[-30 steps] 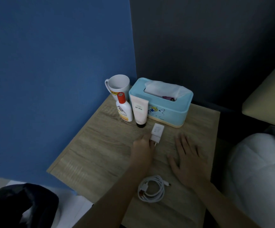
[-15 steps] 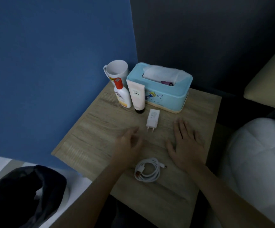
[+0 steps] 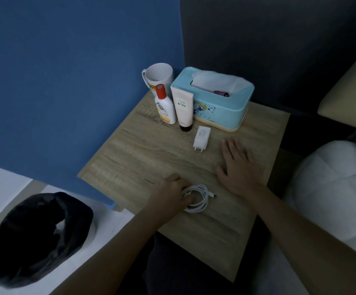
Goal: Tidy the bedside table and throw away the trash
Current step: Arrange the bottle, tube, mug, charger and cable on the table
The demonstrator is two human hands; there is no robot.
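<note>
Coiled white cable (image 3: 197, 198): on tabletop (image 3: 134, 158), left grip (image 3: 170, 195) clamped on its edge; right grip (image 3: 237, 165) flat, fingers spread.

A wooden bench (image 3: 130, 158) is seen set against a blue wall. At its far edge a white mug (image 3: 159, 76), a red-capped bottle (image 3: 164, 107), an upright tube (image 3: 182, 107) and a light-blue tissue box (image 3: 215, 103) are grouped closely. A white charger (image 3: 202, 138) is laid flat nearer the middle; a coiled white cable (image 3: 197, 199) is placed toward the near edge.
</note>
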